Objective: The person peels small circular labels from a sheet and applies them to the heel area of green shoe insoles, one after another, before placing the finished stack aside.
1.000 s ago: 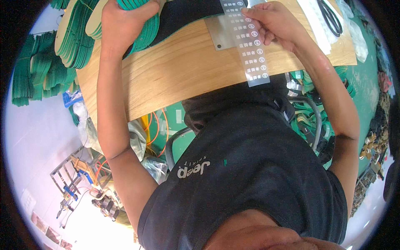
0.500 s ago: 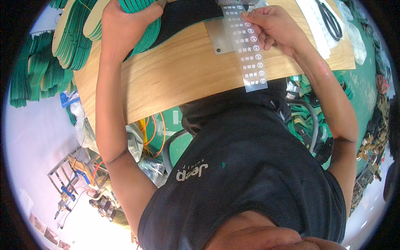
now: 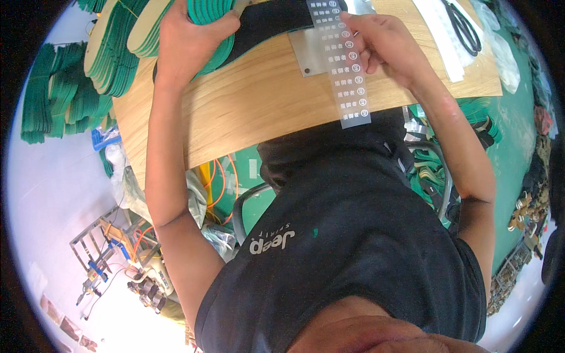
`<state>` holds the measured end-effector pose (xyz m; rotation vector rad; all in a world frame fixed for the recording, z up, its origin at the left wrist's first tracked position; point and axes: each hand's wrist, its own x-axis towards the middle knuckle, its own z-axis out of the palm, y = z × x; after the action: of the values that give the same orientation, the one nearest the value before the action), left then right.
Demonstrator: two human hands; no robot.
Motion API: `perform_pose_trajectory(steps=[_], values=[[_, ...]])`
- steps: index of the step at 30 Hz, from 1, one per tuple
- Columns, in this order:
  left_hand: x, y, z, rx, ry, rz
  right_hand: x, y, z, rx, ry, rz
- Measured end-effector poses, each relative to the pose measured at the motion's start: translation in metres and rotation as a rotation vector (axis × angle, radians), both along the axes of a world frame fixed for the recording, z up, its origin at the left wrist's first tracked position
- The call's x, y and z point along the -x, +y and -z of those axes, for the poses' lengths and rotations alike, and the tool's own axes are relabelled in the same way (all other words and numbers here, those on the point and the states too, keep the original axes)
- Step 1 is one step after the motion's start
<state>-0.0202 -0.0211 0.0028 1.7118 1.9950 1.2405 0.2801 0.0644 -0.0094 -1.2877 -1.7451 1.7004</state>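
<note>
So the right hand [image 3: 385, 50] has its thumb and fingers pinched together on the right-hand edge of a clear printed strip [image 3: 346, 82], roughly where the strip crosses the far part of the counter [image 3: 247, 106]. My guess is it's held by the edge so the column of white print stays uncovered. The strip's near end pokes just past the counter's edge, probably only because it's long. The left hand [image 3: 193, 50] is spread around a green layered stack [image 3: 213, 15], thumb out to the right by a black green-edged piece [image 3: 265, 26]. Fingertips aren't all showing, so can't tell if it's really gripping or just steadying. That black piece lies flat, running from the stack toward the strip, and looks like it's kept flat for a decent surface. A metal plate [image 3: 307, 56] sits partly under the strip. Further out, cream-and-green insoles [image 3: 112, 56] are bunched on the left, likely so they're within easy reach, while white sheets [image 3: 440, 44] and a black loop [image 3: 461, 26] lie off to the right, seemingly parked out of the way.
</note>
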Motion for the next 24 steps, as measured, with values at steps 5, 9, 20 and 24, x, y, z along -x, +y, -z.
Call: perform_pose_trajectory(steps=[5, 9, 20, 24], values=[[-0.002, -0.007, -0.005, 0.033, 0.102, -0.053, -0.010, 0.008, 0.009, -0.081, 0.101, -0.103], [-0.017, -0.014, -0.014, 0.136, 0.089, -0.057, -0.018, 0.014, -0.027, -0.094, -0.016, 0.156], [0.027, -0.002, -0.035, 0.158, -0.357, 0.425, -0.057, 0.036, -0.011, -1.097, -0.044, 0.420], [0.034, 0.004, -0.036, 0.745, 0.187, 0.361, -0.067, 0.012, -0.007, -1.213, -0.027, 0.008]])
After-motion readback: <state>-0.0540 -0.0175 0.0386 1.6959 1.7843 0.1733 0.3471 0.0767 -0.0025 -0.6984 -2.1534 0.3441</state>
